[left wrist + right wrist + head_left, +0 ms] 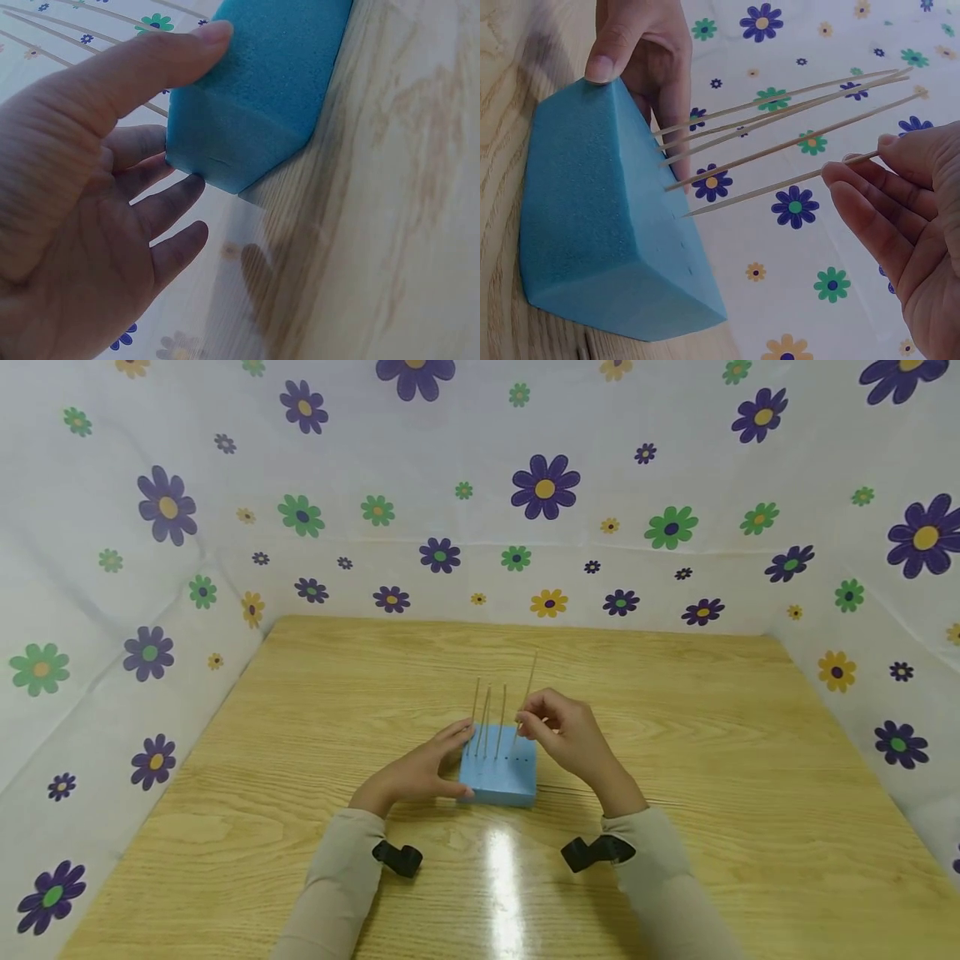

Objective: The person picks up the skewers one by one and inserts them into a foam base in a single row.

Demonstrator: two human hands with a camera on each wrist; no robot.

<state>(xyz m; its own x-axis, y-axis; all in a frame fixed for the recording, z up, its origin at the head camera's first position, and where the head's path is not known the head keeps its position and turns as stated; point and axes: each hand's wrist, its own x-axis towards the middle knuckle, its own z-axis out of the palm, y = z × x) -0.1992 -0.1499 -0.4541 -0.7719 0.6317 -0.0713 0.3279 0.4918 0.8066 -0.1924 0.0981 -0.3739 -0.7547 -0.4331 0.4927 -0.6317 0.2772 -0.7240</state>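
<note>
A blue foam block (498, 797) sits on the table, with several thin wooden skewers (802, 142) standing in a row in its top. My left hand (416, 770) holds the block by its left side, thumb at the front edge and fingers along the far side. In the left wrist view the thumb (172, 56) lies against the foam and the fingertips touch its end. Between thumb and fingers, my right hand (573, 735) pinches another skewer (757, 193). Its pointed lower end is right at the block's top, beside the standing skewers.
Small dark holes (517, 759) continue the row toward the block's right side. The wooden table (247, 777) is bordered by a white cloth (480, 518) with flower prints at the back and sides. Black wrist cameras (596, 853) are strapped over both sleeves.
</note>
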